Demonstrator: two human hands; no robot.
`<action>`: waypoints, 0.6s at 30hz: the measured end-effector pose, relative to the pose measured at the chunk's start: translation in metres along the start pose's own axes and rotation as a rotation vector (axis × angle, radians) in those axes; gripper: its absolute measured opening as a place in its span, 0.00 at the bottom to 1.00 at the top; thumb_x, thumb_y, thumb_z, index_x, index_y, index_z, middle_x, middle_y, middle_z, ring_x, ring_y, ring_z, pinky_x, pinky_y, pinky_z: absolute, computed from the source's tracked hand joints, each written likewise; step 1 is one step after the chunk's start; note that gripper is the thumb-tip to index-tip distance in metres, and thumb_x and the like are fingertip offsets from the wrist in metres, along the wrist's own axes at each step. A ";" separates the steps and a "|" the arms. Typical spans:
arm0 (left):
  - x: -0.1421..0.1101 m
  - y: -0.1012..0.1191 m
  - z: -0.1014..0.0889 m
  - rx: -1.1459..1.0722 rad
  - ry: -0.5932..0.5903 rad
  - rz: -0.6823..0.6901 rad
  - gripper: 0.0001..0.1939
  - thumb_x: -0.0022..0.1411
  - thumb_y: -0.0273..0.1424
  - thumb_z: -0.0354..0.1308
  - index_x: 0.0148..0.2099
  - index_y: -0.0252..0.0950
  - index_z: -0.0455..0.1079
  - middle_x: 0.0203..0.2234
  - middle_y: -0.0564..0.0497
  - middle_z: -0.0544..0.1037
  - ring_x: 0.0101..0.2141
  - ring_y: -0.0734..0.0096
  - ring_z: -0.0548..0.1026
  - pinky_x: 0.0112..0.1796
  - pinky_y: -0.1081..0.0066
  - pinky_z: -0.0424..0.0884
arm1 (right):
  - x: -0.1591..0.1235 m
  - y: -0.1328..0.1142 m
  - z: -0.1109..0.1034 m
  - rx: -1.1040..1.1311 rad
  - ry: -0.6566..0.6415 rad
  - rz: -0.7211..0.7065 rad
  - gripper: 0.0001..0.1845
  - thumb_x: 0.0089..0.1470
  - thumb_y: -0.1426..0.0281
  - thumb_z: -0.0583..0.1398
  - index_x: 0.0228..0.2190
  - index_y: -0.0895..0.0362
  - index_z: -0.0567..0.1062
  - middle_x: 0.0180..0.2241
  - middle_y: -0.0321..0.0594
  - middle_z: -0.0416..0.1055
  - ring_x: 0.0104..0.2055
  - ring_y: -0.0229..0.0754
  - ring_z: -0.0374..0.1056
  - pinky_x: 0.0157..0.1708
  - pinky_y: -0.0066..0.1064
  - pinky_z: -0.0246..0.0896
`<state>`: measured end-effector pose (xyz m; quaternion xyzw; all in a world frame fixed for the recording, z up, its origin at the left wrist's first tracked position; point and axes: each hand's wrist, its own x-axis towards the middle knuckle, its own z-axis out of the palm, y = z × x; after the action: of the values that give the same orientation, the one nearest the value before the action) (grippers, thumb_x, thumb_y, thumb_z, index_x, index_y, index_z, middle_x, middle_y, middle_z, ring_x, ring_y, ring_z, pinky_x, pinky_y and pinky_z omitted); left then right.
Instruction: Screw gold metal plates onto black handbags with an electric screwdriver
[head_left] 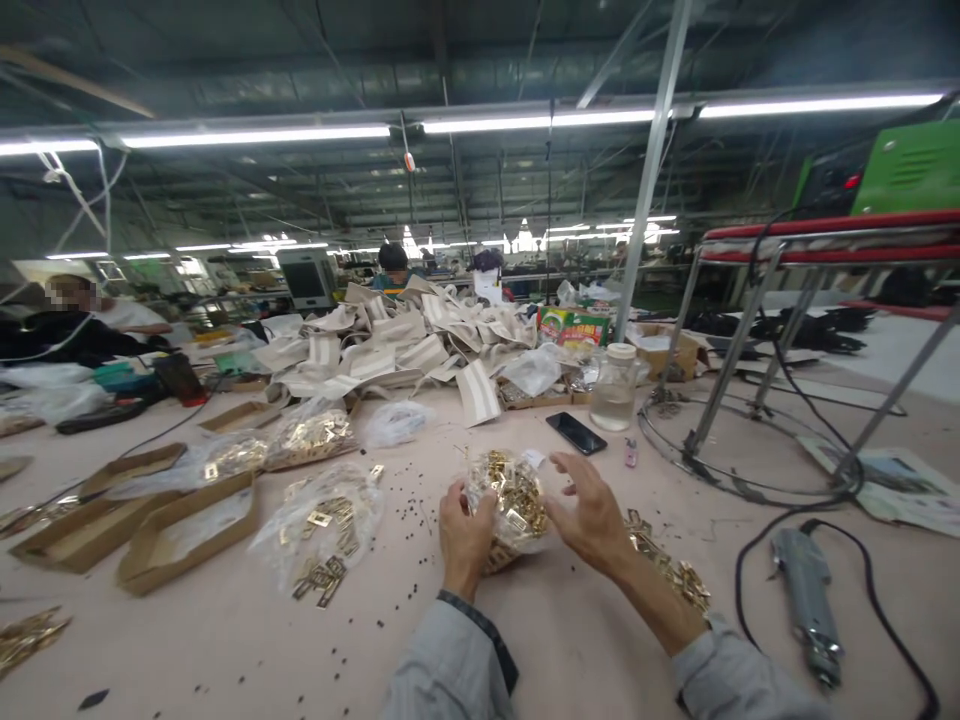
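A clear plastic bag of small gold metal fittings (512,497) sits on the pale table (225,640) straight ahead. My left hand (465,533) is closed on the bag's left side. Over its right side my right hand (590,510) hovers with the fingers spread and curved, touching or nearly touching the plastic. More loose gold fittings (671,565) lie by my right forearm. Another open bag of gold fittings (324,525) lies to the left.
A black phone (576,432), a glass jar (615,388) and a heap of beige strips (390,350) lie beyond. Flat cardboard boxes (184,530) are at left. A corded power tool (808,600) and an upturned stool frame (765,400) are at right. People work at the back left.
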<state>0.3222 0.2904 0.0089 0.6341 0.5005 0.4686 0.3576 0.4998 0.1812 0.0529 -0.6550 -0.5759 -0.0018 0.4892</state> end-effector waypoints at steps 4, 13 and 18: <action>-0.004 0.005 0.000 0.051 0.003 0.026 0.30 0.58 0.45 0.60 0.58 0.32 0.71 0.43 0.42 0.77 0.42 0.56 0.74 0.47 0.59 0.70 | 0.021 -0.021 -0.009 -0.120 -0.237 -0.323 0.14 0.56 0.75 0.59 0.44 0.53 0.77 0.43 0.44 0.75 0.45 0.47 0.70 0.44 0.37 0.69; -0.010 0.009 -0.001 0.068 -0.015 0.039 0.27 0.60 0.41 0.58 0.59 0.34 0.70 0.44 0.42 0.75 0.44 0.54 0.74 0.47 0.58 0.70 | 0.028 -0.013 0.014 -0.487 -0.439 -0.203 0.11 0.56 0.77 0.59 0.40 0.53 0.76 0.40 0.43 0.72 0.42 0.46 0.68 0.41 0.32 0.61; -0.010 0.008 0.000 0.069 -0.019 0.046 0.24 0.61 0.41 0.57 0.56 0.36 0.71 0.43 0.44 0.74 0.43 0.57 0.75 0.46 0.60 0.71 | 0.025 -0.004 0.006 -0.385 -0.347 -0.166 0.09 0.58 0.75 0.59 0.37 0.52 0.77 0.38 0.40 0.71 0.39 0.42 0.68 0.40 0.31 0.61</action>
<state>0.3235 0.2789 0.0137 0.6618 0.4983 0.4532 0.3292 0.5016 0.2030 0.0663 -0.6771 -0.6918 -0.0391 0.2478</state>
